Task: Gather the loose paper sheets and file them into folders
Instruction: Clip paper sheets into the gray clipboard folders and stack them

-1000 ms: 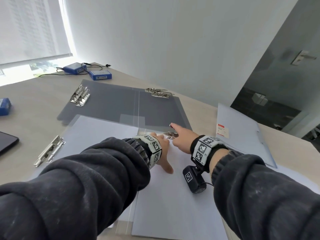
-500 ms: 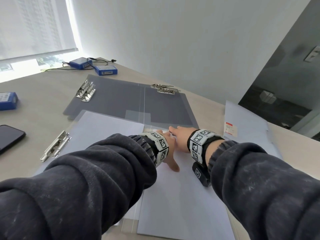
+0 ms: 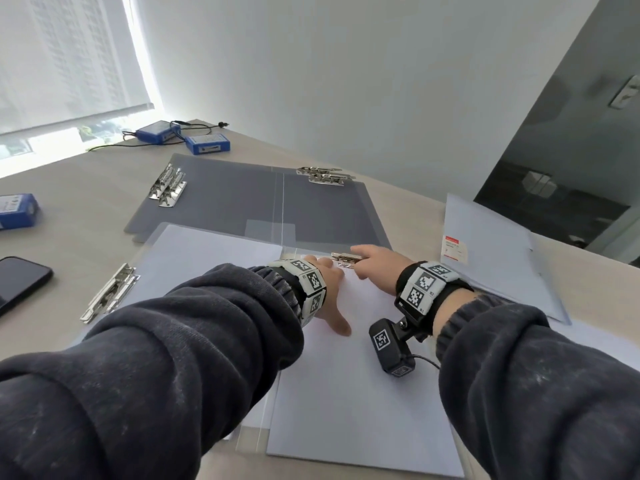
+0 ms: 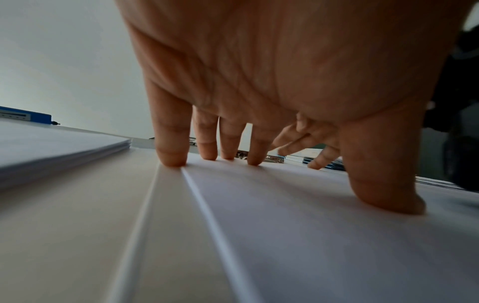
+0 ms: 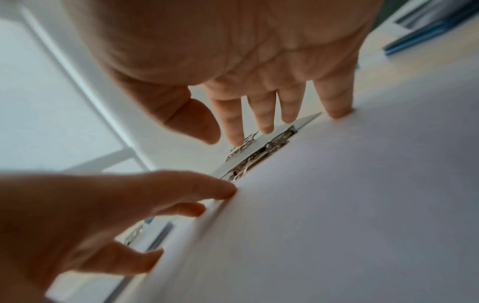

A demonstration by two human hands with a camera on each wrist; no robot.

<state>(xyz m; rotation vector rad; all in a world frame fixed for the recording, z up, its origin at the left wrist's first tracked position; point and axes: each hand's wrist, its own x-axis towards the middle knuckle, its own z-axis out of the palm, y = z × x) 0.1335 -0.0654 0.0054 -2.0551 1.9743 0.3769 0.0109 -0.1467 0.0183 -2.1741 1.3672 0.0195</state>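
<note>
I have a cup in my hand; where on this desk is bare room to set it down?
Bare wood shows between the black phone and the open grey folder, and left of that folder toward the blue box. The middle is crowded: white paper stack, both hands at the metal clip, closed folder at right.

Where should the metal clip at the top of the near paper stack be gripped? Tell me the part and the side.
Probably by the flat top plate of the metal clip, coming from above at the far edge of the paper stack. The clip lies low along that edge, so fingertips fit on top rather than beside it. The right hand reaches there, while the left hand presses the sheets flat.
</note>
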